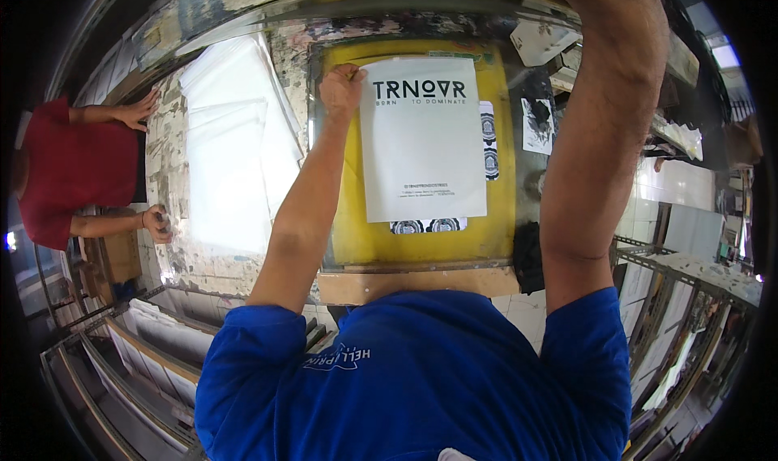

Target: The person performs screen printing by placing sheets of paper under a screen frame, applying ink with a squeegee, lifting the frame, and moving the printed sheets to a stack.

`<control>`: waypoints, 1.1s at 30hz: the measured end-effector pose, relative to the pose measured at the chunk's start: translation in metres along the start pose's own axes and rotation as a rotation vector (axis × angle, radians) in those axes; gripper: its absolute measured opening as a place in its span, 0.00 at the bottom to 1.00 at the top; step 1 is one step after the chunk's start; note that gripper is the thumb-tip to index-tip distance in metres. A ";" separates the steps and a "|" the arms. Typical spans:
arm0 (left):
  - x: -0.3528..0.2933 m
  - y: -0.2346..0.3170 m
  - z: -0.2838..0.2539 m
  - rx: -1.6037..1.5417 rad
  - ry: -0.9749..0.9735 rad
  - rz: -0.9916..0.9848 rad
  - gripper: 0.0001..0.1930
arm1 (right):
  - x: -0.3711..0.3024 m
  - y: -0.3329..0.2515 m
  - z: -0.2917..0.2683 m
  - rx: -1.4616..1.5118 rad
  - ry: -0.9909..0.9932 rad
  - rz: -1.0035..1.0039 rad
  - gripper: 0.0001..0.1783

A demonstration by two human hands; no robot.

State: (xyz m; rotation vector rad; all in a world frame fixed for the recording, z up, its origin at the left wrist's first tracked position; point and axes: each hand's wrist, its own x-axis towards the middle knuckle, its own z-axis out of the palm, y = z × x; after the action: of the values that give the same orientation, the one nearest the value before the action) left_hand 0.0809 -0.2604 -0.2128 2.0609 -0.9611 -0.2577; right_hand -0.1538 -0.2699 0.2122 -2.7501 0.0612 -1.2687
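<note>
A flat white sheet with black print [423, 157] lies over a yellow printing bed [344, 218]. Whether it is one layer or a bag, I cannot tell. At its upper left corner, my left hand [341, 90] pinches the edge between thumb and fingers. Two pieces with dark round emblems stick out from beneath it, one along the right side [489, 141] and one below its lower edge [429, 226]. My right forearm [604, 145] reaches up along the right side, and its hand lies beyond the top of the picture.
A long frame edge [365, 6] spans the top. Left of the bed, white sheets [231, 153] lie stacked on a stained table [174, 161], where a person in red [85, 161] rests both hands. Metal racks stand lower left [134, 364] and lower right [681, 323].
</note>
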 end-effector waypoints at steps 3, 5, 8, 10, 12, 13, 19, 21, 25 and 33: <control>-0.007 0.017 -0.011 -0.202 0.001 -0.029 0.09 | 0.011 0.007 -0.002 -0.010 -0.113 0.088 0.19; -0.016 0.019 -0.023 -0.274 0.069 -0.008 0.09 | 0.017 0.001 -0.007 0.089 -0.212 0.215 0.19; -0.024 -0.005 -0.055 -0.377 0.222 -0.088 0.09 | 0.025 -0.013 -0.013 0.112 -0.335 0.379 0.21; -0.029 -0.017 -0.086 -0.421 0.301 -0.158 0.10 | 0.017 -0.011 -0.001 -0.117 -0.172 0.296 0.22; -0.037 -0.043 -0.122 -0.450 0.358 -0.170 0.10 | 0.009 -0.009 0.013 -0.236 -0.057 0.251 0.23; -0.040 -0.069 -0.139 -0.452 0.401 -0.198 0.10 | 0.017 -0.014 0.006 -0.170 -0.143 0.352 0.24; -0.055 -0.163 -0.245 -0.469 0.727 -0.373 0.09 | 0.002 -0.013 0.023 -0.375 -0.035 0.226 0.25; -0.061 -0.195 -0.280 -0.527 0.847 -0.383 0.08 | 0.007 -0.030 0.013 -0.311 -0.073 0.246 0.25; -0.077 -0.223 -0.332 -0.504 1.033 -0.443 0.10 | 0.006 -0.032 0.019 -0.222 -0.023 0.291 0.24; -0.205 -0.154 -0.269 0.276 0.528 0.142 0.11 | 0.014 -0.028 0.018 -0.013 -0.119 0.410 0.24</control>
State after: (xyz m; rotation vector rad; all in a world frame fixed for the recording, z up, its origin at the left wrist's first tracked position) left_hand 0.1542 0.1033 -0.1881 2.1298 -0.8352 0.4988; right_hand -0.1314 -0.2414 0.2152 -2.6272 0.5887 -0.9948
